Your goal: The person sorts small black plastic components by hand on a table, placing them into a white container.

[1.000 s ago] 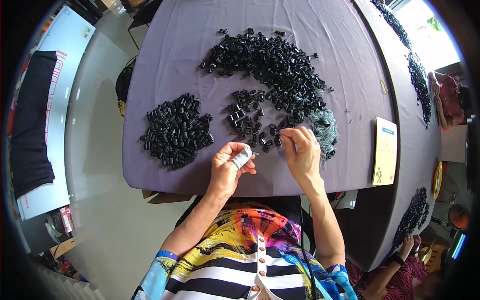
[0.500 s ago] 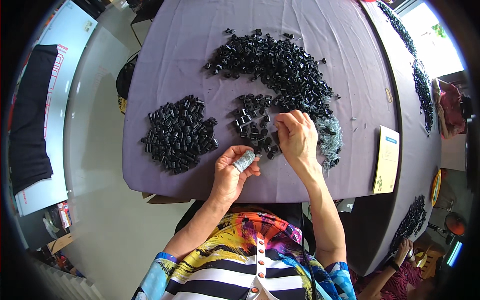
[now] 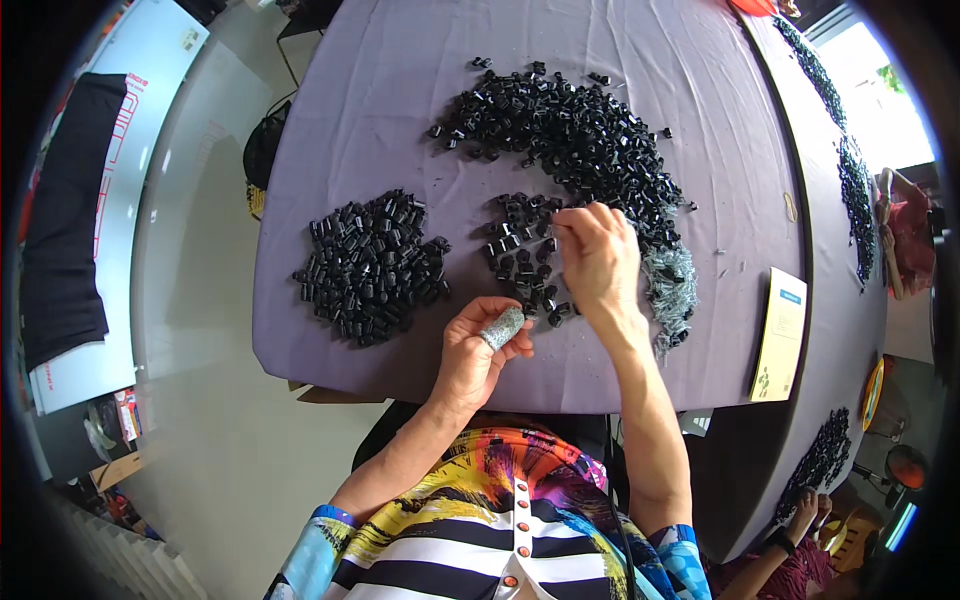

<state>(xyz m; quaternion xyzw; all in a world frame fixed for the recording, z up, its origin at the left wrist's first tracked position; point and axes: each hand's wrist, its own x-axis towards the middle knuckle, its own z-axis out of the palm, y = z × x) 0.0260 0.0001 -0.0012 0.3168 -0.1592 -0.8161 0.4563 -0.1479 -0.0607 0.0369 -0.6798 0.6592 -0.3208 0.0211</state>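
My left hand [image 3: 474, 362] is in a pinch low over the table, a grey wrap around its thumb. What its fingertips hold, if anything, is too small to make out. Further right, my right hand [image 3: 603, 268] has thumb and fingers pressed together above the small black parts, their contents hidden. Just beyond and between my hands lies a loose cluster of short black plastic pieces [image 3: 520, 268]. It runs up to a large curved heap of similar black pieces [image 3: 590, 130]. Beside my right wrist is a pile of thin, clear-grey plastic slivers [image 3: 670, 290].
On the left sits a separate heap of black cylindrical pieces [image 3: 375, 270]. A yellow booklet [image 3: 778, 335] lies near the right edge of the cloth-covered table [image 3: 330, 130]. Another table holds more black piles [image 3: 822, 450], where a co-worker's hands [image 3: 808, 512] are busy.
The whole view has shifted slightly. My right hand has moved a little away from me and leftward over the small cluster. My left hand keeps nearly the same pose.
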